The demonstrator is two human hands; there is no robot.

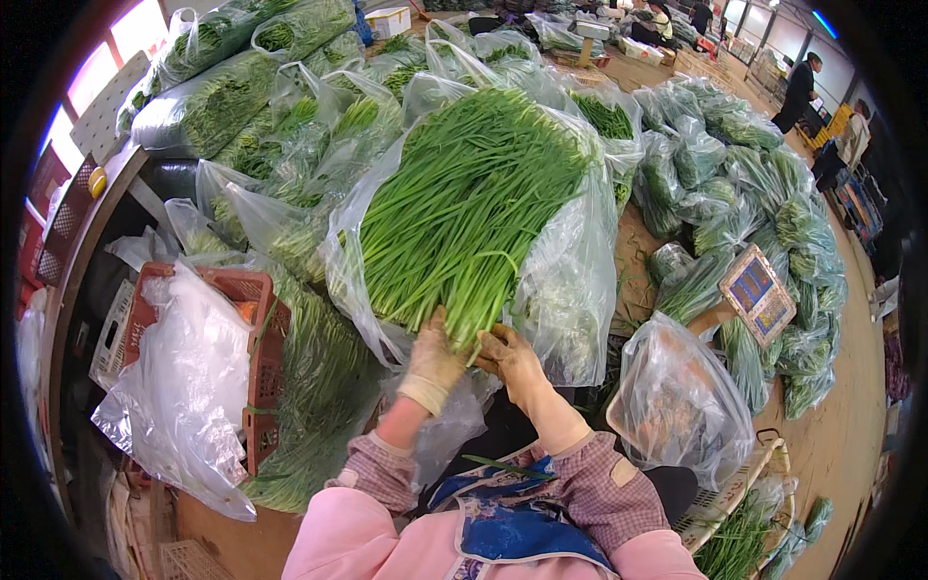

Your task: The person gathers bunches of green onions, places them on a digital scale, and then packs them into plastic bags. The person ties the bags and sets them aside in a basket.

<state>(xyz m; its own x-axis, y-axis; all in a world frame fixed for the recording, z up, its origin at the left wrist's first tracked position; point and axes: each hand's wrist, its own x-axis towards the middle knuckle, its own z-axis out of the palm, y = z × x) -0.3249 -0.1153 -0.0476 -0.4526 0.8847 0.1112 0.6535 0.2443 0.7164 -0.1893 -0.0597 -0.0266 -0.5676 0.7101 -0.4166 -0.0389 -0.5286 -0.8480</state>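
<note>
Before me a large clear plastic bag (569,304) gapes wide around a thick heap of long green leafy stalks, likely garlic chives (471,203). My left hand (435,362), in a pale glove, is closed around the near ends of some stalks. At the same ends, my gloved right hand (511,355) touches the stalks with bent fingers; whether it grips any is hidden. Both hands sit at the near rim of the bag, close together.
To the left, a red plastic crate (261,362) carries a stack of clear bags (196,362). A scale display (757,293) stands at right beside a bag-covered pan (681,406). Filled bags (725,159) lie piled behind. A pale basket (747,478) holds greens. People are farther back.
</note>
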